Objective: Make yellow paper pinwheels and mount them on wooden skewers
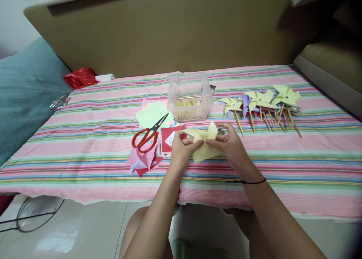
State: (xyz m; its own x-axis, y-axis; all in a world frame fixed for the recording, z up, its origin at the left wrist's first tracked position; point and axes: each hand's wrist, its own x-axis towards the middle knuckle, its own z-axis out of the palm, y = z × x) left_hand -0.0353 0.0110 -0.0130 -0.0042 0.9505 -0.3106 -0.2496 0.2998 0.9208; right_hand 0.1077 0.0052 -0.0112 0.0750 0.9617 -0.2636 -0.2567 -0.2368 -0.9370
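Observation:
A pale yellow paper pinwheel [207, 152] is held between both hands above the striped cloth, its points folded in toward the middle. My left hand [182, 147] pinches it from the left, thumb near the centre. From the right, my right hand [229, 142] grips it, with its thumb meeting the other thumb at the middle. Left of my hands lie red-handled scissors [148, 134], resting on coloured paper sheets [154, 114]. Cut pink and purple paper pieces [143, 159] are heaped just below the scissors. A red paper packet [174, 132] with a white label sits partly behind my left hand.
Beyond my hands stands a clear plastic box [190, 97] with several wooden sticks [188, 107]. Several pinwheels on sticks [261, 100] lie at the right. A red plastic bag [81, 78] and a blue cushion [31, 89] are at the left, before the sofa back [169, 32].

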